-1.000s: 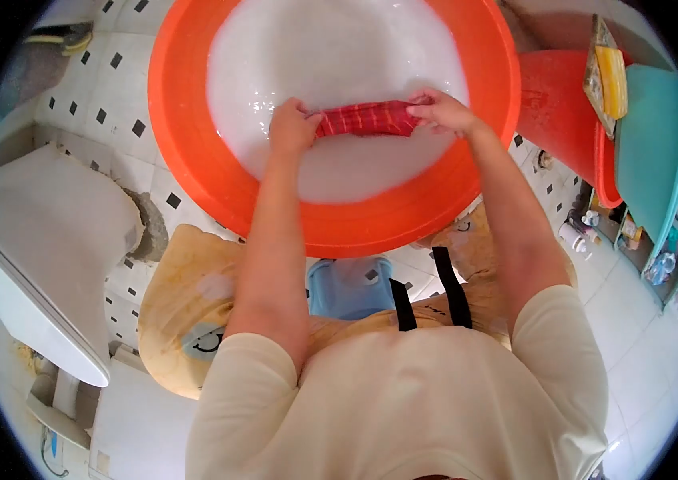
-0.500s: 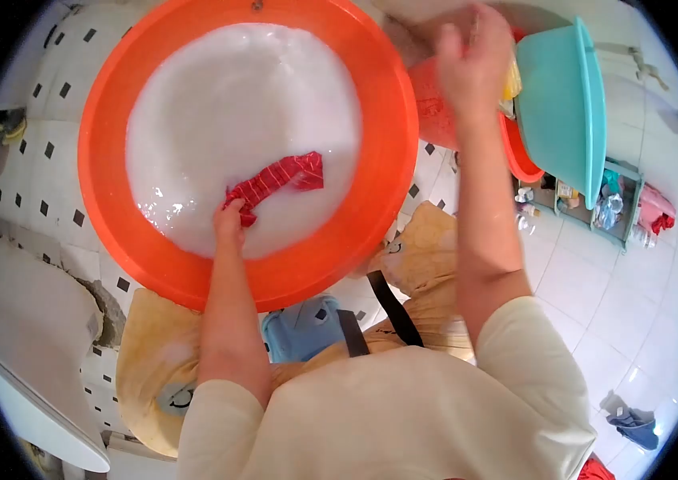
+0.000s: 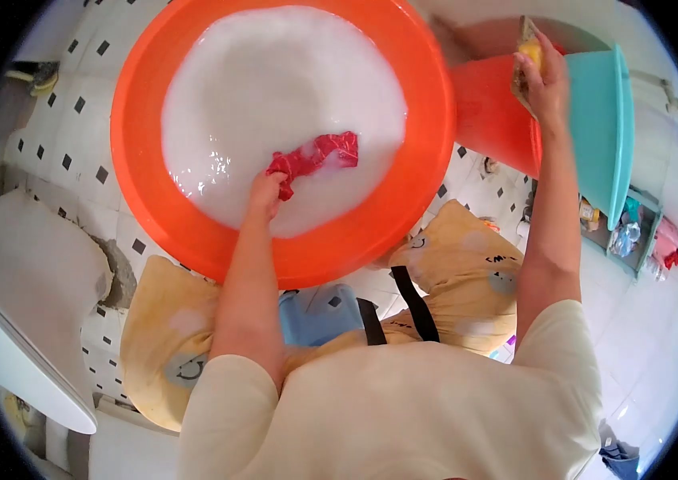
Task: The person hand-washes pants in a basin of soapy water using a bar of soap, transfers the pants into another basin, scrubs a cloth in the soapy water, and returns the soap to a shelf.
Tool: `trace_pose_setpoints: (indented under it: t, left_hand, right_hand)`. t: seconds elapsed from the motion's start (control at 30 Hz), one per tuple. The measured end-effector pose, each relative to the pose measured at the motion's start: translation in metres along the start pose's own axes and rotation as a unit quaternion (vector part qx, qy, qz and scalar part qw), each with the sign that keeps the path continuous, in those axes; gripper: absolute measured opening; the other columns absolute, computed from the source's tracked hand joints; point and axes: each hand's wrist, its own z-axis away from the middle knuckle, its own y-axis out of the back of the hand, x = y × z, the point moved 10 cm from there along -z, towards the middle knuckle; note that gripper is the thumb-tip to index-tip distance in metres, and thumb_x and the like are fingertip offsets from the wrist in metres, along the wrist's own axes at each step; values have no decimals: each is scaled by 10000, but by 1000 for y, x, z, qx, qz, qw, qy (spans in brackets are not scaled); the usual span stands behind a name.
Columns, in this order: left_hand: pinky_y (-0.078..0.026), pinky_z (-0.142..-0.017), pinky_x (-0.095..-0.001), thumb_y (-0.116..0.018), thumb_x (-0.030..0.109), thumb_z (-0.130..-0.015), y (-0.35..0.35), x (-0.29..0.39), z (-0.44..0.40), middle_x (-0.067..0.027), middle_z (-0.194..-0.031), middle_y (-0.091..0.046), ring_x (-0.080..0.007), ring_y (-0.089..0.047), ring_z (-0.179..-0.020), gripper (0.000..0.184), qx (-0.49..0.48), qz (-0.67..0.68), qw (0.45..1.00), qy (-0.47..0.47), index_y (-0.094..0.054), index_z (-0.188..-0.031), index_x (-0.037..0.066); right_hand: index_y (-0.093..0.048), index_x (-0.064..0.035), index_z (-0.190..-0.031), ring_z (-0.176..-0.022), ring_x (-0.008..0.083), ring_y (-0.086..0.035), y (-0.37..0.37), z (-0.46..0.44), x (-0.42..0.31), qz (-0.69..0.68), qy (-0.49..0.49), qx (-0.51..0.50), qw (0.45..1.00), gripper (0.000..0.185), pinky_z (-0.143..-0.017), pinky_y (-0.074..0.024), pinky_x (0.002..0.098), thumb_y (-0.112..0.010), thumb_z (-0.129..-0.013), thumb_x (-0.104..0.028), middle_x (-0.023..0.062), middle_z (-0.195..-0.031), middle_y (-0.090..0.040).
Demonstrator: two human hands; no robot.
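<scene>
A large orange tub point(image 3: 355, 240) holds cloudy whitish water. My left hand point(image 3: 267, 194) is closed on one end of a red cloth with a light line pattern point(image 3: 315, 154), which lies stretched out to the right at the water's surface. Beyond the tub's right side, my right hand point(image 3: 545, 80) has its fingers wrapped round a yellow bar point(image 3: 531, 53). The bar is next to a worn, flat board point(image 3: 520, 84) above the red basin.
A red basin point(image 3: 491, 112) and a teal basin point(image 3: 603, 136) stand at the right, above a shelf point(image 3: 641, 216) with small items. Below the tub is a blue plastic stool point(image 3: 319, 316). A white toilet point(image 3: 27, 304) stands at the left.
My right hand has let go of the cloth, moved right and closed on the yellow bar. My left hand still grips the cloth, whose other end now lies loose. The view has shifted.
</scene>
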Motion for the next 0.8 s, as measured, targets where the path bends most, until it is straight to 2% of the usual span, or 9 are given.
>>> trace_pose_setpoints:
  t: [0.1, 0.13, 0.17, 0.2, 0.3, 0.43, 0.57, 0.7, 0.8]
  left_hand:
    - [-442, -625, -320, -446, -19, -730, -27, 17, 10, -79, -906, -548, -178, -523, -764, 320, -69, 55, 996, 1, -498, -1045, -17]
    - [-452, -661, -333, -441, -31, -723, -38, 20, 11, -91, -938, -554, -196, -537, -809, 364, -101, 79, 992, 3, -486, -1085, -26]
    - [-458, -666, -346, -438, -19, -711, -55, 25, 9, -91, -945, -555, -198, -542, -837, 369, -160, 139, 977, -16, -486, -1076, -10]
    - [-454, -672, -336, -438, -13, -711, -74, 36, 22, -84, -931, -548, -191, -535, -824, 350, -170, 168, 971, -13, -487, -1058, -8]
    - [-443, -713, -330, -411, -20, -682, -108, 47, 42, -68, -979, -524, -191, -522, -843, 416, -228, 234, 945, 15, -464, -1094, -8]
    - [-423, -761, -322, -401, -30, -658, -130, 60, 77, -68, -1082, -503, -185, -504, -931, 568, -251, 210, 944, -41, -376, -1225, -17]
    - [-405, -873, -352, -412, 13, -740, -123, 59, 80, -80, -1167, -487, -206, -474, -1078, 480, -236, 166, 956, -47, -387, -1219, -21]
    - [-406, -904, -345, -351, 291, -914, -106, 79, 76, -76, -1150, -504, -218, -489, -1070, 392, -81, 186, 975, -88, -427, -1205, 41]
    - [-425, -871, -365, -352, 308, -899, -104, 93, 75, -71, -1139, -514, -215, -497, -1053, 402, -185, 309, 920, -155, -441, -1199, 55]
  right_hand:
    - [-505, -50, -1184, -966, 175, -534, -6, 0, -89, -145, -3, -4, 989, 405, -844, -430, 292, -625, -821, -184, 86, -1028, -573]
    - [-563, -58, -1007, -905, 319, -524, -31, 6, -116, -254, -34, -69, 964, 331, -784, -422, 412, -680, -715, -160, 132, -934, -571]
    - [-567, -58, -1019, -888, 290, -533, -67, 26, -129, -304, -99, -125, 939, 346, -793, -418, 383, -697, -732, -202, 132, -948, -571]
    - [-569, -67, -1052, -889, 284, -531, -89, 43, -167, -264, 20, -105, 958, 359, -811, -416, 372, -682, -744, -213, 126, -949, -576]
    - [-542, -131, -1171, -1008, 339, -444, -168, 108, -230, -315, -1, -198, 928, 442, -873, -381, 398, -631, -762, -274, 166, -1038, -525]
    - [-536, -147, -1182, -997, 379, -447, -182, 124, -211, -241, -141, -117, 953, 458, -870, -380, 423, -625, -767, -321, 211, -1034, -519]
    - [-540, -125, -1172, -964, 375, -483, -250, 146, -163, -402, -350, -181, 827, 464, -826, -400, 435, -627, -762, -324, 218, -1010, -534]
    - [-560, -142, -1154, -970, 362, -478, -207, 123, -212, -371, -220, -175, 885, 461, -845, -391, 425, -644, -739, -323, 205, -1014, -529]
    - [-564, -173, -1156, -969, 348, -469, -160, 113, -264, -286, -108, -96, 947, 467, -845, -389, 419, -656, -724, -323, 185, -999, -525]
